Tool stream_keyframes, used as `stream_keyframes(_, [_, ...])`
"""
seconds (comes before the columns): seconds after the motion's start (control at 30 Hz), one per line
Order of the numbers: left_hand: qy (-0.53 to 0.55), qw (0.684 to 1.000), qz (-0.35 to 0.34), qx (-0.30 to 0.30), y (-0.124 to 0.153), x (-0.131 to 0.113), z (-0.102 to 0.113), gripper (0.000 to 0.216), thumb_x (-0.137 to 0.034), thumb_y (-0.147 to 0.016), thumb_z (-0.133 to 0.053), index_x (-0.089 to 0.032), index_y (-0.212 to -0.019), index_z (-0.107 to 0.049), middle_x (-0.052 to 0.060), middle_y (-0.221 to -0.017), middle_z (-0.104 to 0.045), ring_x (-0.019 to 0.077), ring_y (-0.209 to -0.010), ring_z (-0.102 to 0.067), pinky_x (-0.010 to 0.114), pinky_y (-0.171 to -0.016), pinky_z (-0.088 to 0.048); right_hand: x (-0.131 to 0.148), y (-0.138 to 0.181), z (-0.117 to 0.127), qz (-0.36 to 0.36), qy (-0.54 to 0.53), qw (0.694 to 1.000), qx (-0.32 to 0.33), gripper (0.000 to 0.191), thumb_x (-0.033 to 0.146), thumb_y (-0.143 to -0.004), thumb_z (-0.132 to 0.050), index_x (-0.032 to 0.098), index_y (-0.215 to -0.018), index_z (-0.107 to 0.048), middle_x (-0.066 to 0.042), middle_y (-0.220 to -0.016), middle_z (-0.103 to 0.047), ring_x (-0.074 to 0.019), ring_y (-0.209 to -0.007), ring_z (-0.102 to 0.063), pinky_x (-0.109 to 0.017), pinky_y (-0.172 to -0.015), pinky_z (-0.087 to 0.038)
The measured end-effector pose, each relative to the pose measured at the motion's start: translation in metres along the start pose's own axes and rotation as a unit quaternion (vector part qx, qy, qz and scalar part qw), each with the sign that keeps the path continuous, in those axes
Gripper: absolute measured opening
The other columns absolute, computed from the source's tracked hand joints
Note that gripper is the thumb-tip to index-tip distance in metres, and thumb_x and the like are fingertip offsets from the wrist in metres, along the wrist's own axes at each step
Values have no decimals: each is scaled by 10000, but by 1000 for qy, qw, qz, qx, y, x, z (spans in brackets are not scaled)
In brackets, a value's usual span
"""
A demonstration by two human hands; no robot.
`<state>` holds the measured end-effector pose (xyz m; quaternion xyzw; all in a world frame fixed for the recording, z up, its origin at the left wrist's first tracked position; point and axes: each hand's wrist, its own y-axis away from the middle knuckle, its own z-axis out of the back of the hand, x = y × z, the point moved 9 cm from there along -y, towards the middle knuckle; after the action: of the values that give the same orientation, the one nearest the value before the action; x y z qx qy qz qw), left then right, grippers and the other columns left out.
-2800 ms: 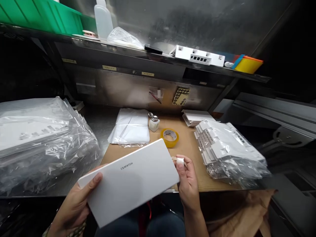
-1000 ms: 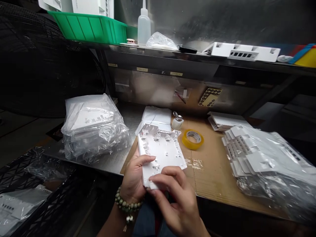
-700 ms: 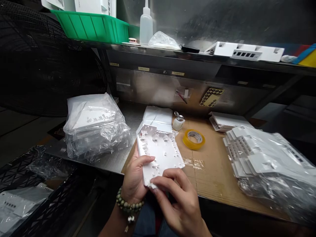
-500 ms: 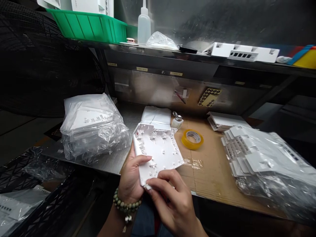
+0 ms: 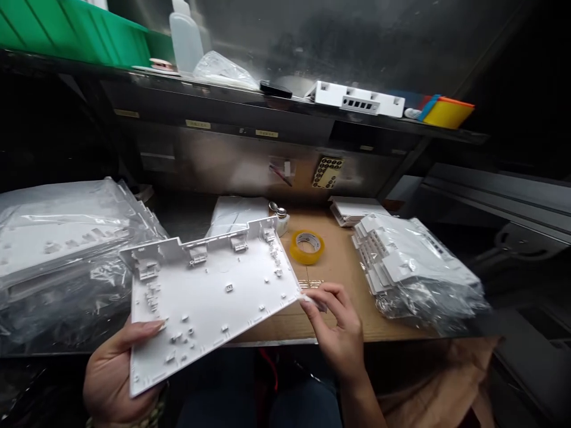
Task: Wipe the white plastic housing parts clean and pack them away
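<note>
A white plastic housing panel (image 5: 209, 291), its inner side with small posts and clips facing up, is tilted in front of me. My left hand (image 5: 118, 368) grips its lower left edge, thumb on the inner face. My right hand (image 5: 336, 324) is at the panel's right corner, with thumb and fingers pinched on a small white wad (image 5: 316, 301), perhaps cloth or tissue. That wad is against or very near the corner. Just behind the panel stand a small bottle with a metal flip lid (image 5: 282, 221) and a roll of yellow tape (image 5: 307, 247).
Bagged white panels are stacked at left (image 5: 66, 238) and right (image 5: 410, 255). A folded white stack (image 5: 238, 213) lies behind the panel, and white housings (image 5: 359, 209) at the back right. The shelf (image 5: 223, 95) above holds a green bin (image 5: 71, 35) and a squeeze bottle (image 5: 186, 38).
The panel has come closer and turned, showing wider. My left hand has shifted left with it, and my right hand has gone from its near edge to its right corner. The view has swung right.
</note>
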<state>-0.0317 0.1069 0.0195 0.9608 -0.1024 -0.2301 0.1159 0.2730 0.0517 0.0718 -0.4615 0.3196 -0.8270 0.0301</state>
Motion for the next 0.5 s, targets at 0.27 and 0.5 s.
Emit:
stream_keyframes(0.27, [121, 959, 65, 246, 10, 17, -46, 728, -62, -871, -442, -311, -1555, -420, 35, -1163, -771, 281, -1203, -640, 587, -1161, -336, 4, 6, -9, 32, 12, 999, 22, 164, 148, -962, -656, 252, -1058, -739, -28, -999, -602, -135, -896, -632, -235, -793, -548])
stream_keyframes(0.5, [-57, 997, -46, 14, -2, -11, 55, 1009, 86, -684, -473, -407, -1560, -384, -24, -1160, -774, 312, -1293, -573, 619, -1113, -406, -10, 0, -6, 47, 48, 997, 44, 140, 169, -960, -662, 246, -1051, -736, -35, -999, -625, -155, -903, -652, -268, -793, -554])
